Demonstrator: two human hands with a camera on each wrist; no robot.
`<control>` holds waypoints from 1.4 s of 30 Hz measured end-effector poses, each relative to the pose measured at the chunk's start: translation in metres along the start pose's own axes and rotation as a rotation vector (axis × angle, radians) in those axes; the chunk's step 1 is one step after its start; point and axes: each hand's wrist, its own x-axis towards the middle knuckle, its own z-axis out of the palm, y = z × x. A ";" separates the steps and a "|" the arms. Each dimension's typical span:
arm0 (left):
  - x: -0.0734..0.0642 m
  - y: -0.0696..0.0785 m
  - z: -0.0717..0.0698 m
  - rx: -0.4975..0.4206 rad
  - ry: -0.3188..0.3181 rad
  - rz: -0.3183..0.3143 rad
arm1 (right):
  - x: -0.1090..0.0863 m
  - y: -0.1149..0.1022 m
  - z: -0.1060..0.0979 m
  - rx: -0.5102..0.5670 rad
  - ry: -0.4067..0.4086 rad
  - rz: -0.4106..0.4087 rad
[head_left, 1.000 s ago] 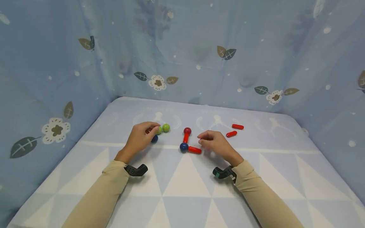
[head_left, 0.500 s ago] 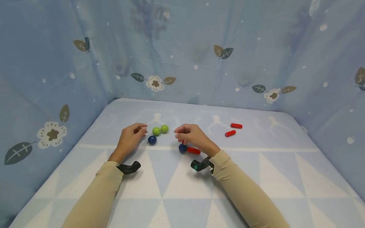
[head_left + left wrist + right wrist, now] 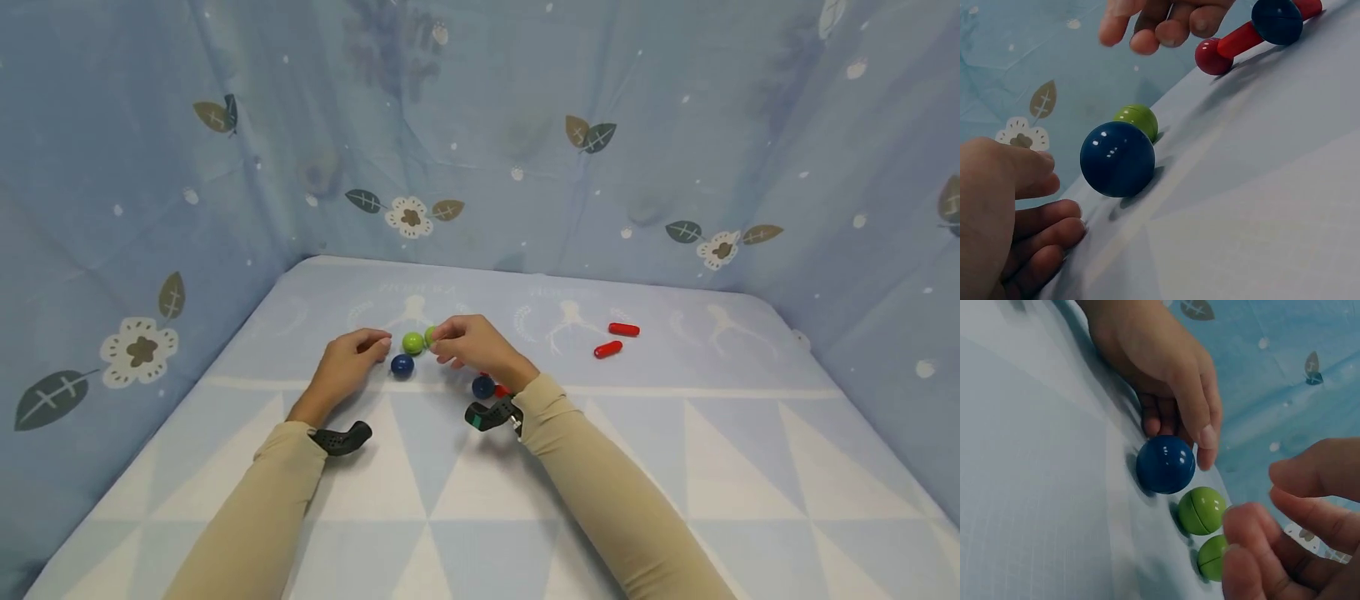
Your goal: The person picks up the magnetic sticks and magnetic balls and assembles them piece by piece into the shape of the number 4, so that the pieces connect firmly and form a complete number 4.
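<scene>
My left hand [image 3: 347,365] rests low on the cloth, its fingers loosely bent and holding nothing. Just right of its fingertips lies a glossy blue ball [image 3: 402,366], with a green ball [image 3: 413,342] behind it. A second green ball [image 3: 1211,558] is partly hidden in the head view by my right hand [image 3: 478,346]. That hand hovers beside the green balls, thumb and fingers apart with nothing between them. Under its wrist is a joined piece: another blue ball [image 3: 1277,21], a red rod [image 3: 1239,40] and a red ball [image 3: 1214,57], partly covered in the head view.
Two loose red rods, one nearer [image 3: 608,349] and one farther [image 3: 624,329], lie toward the back right. A patterned cloth [image 3: 495,550] covers the table, and a blue floral curtain [image 3: 525,225] hangs behind and at both sides.
My right hand has travelled left, from beside the joined red and blue piece to the green balls. My left hand has drawn back slightly left, uncovering the blue ball and one green ball.
</scene>
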 end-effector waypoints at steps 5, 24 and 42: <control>0.004 0.004 0.004 0.078 -0.045 0.062 | 0.006 -0.002 0.007 -0.038 0.003 0.008; 0.008 -0.010 -0.020 0.017 -0.021 -0.017 | 0.020 0.001 0.046 -0.199 0.185 0.050; 0.002 -0.018 -0.017 0.097 0.023 0.021 | 0.014 0.002 0.068 -0.390 0.207 0.029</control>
